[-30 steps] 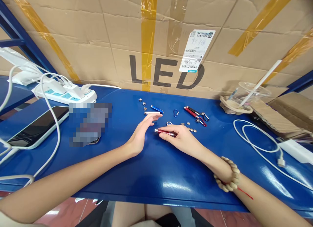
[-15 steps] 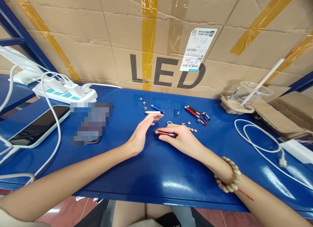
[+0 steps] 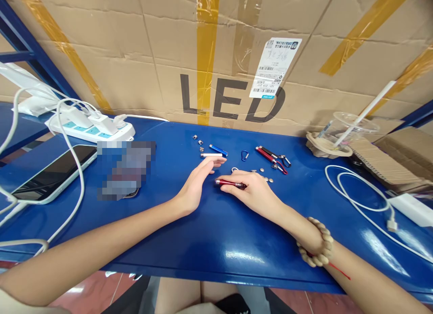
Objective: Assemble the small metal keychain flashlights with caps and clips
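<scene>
A small red keychain flashlight [image 3: 226, 182] with a silver head lies in the grip of my right hand [image 3: 255, 192], its head pointing left. Opposite that head, my left hand [image 3: 196, 184] stands on edge with straight fingers, palm facing it and holding nothing. Beyond my left fingertips are a white tube [image 3: 210, 155] and a blue tube [image 3: 218, 150]. Several button cells [image 3: 266, 179] lie just past my right hand, partly hidden by it. A blue carabiner [image 3: 244, 155] lies farther back.
Red and black flashlights [image 3: 267, 154] with carabiners lie at back right. Small metal parts [image 3: 200, 142] sit at back left. A power strip [image 3: 111, 136], a phone [image 3: 54, 174] and cables flank the left. A plastic cup [image 3: 352, 126] and white cable [image 3: 358, 205] are right. A large carton [image 3: 142, 48] stands behind.
Both hands hold nearly the same pose. The flashlight's head is turned very slightly, and its end now shows a bluish-violet tint.
</scene>
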The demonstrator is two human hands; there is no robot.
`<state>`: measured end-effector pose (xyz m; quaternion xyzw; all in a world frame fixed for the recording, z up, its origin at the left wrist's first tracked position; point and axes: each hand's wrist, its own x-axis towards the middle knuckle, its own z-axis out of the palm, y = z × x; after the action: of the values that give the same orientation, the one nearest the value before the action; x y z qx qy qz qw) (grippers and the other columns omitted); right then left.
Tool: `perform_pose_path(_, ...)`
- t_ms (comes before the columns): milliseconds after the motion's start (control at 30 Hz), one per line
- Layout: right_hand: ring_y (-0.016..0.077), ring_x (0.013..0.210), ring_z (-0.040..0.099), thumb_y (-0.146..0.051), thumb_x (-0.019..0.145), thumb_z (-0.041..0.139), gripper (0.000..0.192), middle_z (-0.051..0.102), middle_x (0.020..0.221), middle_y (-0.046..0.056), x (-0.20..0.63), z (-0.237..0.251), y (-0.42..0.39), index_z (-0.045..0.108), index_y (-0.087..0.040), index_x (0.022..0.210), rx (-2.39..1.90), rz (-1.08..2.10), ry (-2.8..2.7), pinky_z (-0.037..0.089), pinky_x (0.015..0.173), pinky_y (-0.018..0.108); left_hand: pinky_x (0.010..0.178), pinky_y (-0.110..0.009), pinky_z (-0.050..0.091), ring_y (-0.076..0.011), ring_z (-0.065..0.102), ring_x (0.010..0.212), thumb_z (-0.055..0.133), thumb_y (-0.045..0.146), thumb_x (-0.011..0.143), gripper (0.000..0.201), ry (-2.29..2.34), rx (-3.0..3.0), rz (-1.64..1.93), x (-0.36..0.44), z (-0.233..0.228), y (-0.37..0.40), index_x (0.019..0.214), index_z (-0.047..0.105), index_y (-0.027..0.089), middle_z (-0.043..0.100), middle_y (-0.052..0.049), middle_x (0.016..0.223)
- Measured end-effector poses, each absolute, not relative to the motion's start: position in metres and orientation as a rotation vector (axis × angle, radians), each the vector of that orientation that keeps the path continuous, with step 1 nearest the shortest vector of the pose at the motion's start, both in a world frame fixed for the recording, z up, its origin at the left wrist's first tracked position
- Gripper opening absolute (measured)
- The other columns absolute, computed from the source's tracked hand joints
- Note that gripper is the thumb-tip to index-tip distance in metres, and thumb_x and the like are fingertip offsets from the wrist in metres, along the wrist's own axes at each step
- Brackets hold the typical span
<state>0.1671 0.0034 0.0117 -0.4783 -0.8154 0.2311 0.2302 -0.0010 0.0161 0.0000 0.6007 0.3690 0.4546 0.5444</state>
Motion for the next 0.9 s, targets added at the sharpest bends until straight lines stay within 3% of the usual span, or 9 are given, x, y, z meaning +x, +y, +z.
perform_pose_path(733,0.0166,0.084,0.061,-0.034,0.091,0.047,0.028,0.067,0.091,0.002,0.1662,0.0120,0.0029,0.068,-0.027,0.108,-1.314,0.631,-2.282,0.044,0.074,0.027,0.097,-0.035,0.036,-0.0221,0.050,0.114,0.033,0.038,0.090,0.034,0.840,1.472,1.084,-0.0032,-0.0056,0.0204,0.103,0.058,0.019,0.059,-0.006,0.115)
perform_pose_path(900,0.0155,0.080,0.061,-0.038,0.089,0.050,0.028,0.066,0.090,0.002,0.1661,0.0116,0.0018,0.067,-0.028,0.109,-1.313,0.609,-2.288,0.044,0.068,0.025,0.097,-0.034,0.036,-0.0221,0.050,0.114,0.033,0.039,0.089,0.035,0.853,1.465,1.078,-0.0034,-0.0071,0.0216,0.103,0.059,0.018,0.059,-0.006,0.116)
